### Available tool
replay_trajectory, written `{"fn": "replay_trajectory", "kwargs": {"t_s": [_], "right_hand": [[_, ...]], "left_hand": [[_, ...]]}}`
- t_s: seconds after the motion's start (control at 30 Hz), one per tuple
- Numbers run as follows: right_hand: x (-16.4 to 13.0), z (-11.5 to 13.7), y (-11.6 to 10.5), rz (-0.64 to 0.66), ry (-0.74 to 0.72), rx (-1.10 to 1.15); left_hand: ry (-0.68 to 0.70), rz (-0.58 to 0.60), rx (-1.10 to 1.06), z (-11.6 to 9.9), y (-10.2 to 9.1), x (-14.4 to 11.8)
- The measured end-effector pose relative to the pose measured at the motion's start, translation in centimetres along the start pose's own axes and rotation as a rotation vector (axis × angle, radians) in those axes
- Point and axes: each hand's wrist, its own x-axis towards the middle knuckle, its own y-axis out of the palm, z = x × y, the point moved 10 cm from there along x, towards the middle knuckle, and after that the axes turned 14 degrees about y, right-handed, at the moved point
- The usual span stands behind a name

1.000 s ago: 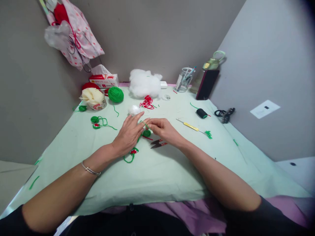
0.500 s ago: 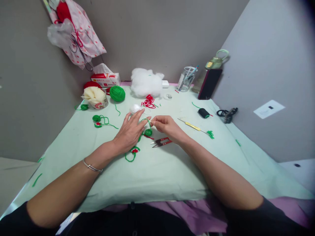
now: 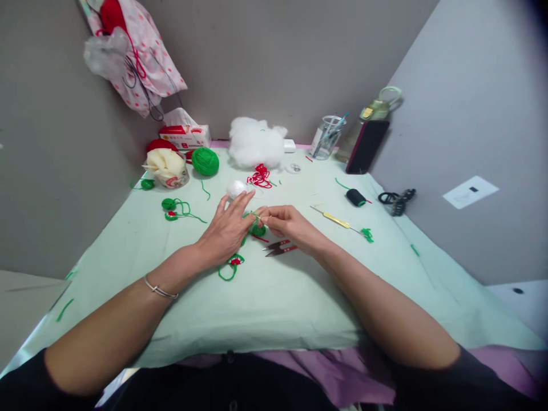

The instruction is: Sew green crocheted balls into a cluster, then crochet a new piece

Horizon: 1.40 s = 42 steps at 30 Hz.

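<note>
My left hand lies over the middle of the table, its outer fingers stretched, with thumb and forefinger meeting at a strand of green yarn. Against those fingertips, my right hand pinches a thin, pale needle, mostly hidden by the fingers. Just below both hands sits a small green crocheted ball, partly covered, with a short red strand by it. Red-handled thread snips rest under my right hand. A green, white and red crocheted piece with a yarn loop lies below my left hand.
A white yarn ball, tangled red yarn and stuffing lie beyond my hands. To the right are a yellow-handled crochet hook and black thread. Left are a green yarn ball and a small crocheted piece.
My right hand has shifted slightly left and down, closer against the left fingertips. The needle and green loop between the hands show less. The left hand has barely moved.
</note>
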Motion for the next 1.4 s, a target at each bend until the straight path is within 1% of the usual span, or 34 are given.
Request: {"fn": "replay_trajectory", "kwargs": {"t_s": [0.07,0.17,0.23,0.3,0.37,0.47,0.53,0.6,0.87,1.0,1.07,1.2,1.4], "right_hand": [[0.0,0.2,-0.3,-0.040,-0.022,-0.009],[-0.2,0.7,-0.6,-0.119,-0.061,-0.053],[-0.3,0.9,-0.5,-0.144,-0.087,-0.097],[-0.6,1.1,-0.5,-0.189,-0.124,-0.162],[-0.9,1.4,-0.4,-0.245,-0.166,-0.262],[-1.3,1.8,-0.2,-0.328,-0.223,-0.425],[-1.5,2.0,0.0,-0.370,-0.242,-0.515],[-1.7,2.0,0.1,-0.406,-0.248,-0.592],[-2.0,2.1,0.9,-0.521,-0.264,-0.921],[-2.2,2.4,1.7,-0.605,-0.310,-1.110],[-2.2,2.7,1.8,-0.652,-0.333,-1.170],[-2.1,2.6,1.2,-0.706,-0.304,-1.199],[-2.0,2.4,0.8,-0.653,-0.269,-1.093]], "left_hand": [[-0.007,-0.023,-0.031,0.1,-0.4,0.1],[-0.055,-0.114,-0.137,0.7,-1.4,0.0],[-0.133,-0.198,-0.261,1.5,-2.0,-0.3],[-0.253,-0.289,-0.416,2.7,-2.3,-0.8],[-0.387,-0.362,-0.585,3.9,-2.1,-1.4],[-0.548,-0.417,-0.831,4.8,-1.2,-2.1],[-0.608,-0.432,-0.954,4.8,-0.6,-2.3],[-0.645,-0.440,-1.029,4.8,-0.1,-2.4],[-0.700,-0.484,-1.112,4.5,0.2,-2.3],[-0.722,-0.518,-1.171,4.4,0.6,-2.3],[-0.717,-0.530,-1.188,4.5,0.8,-2.3],[-0.726,-0.528,-1.158,4.7,0.9,-2.5],[-0.727,-0.540,-1.120,4.8,0.4,-2.6]]}}
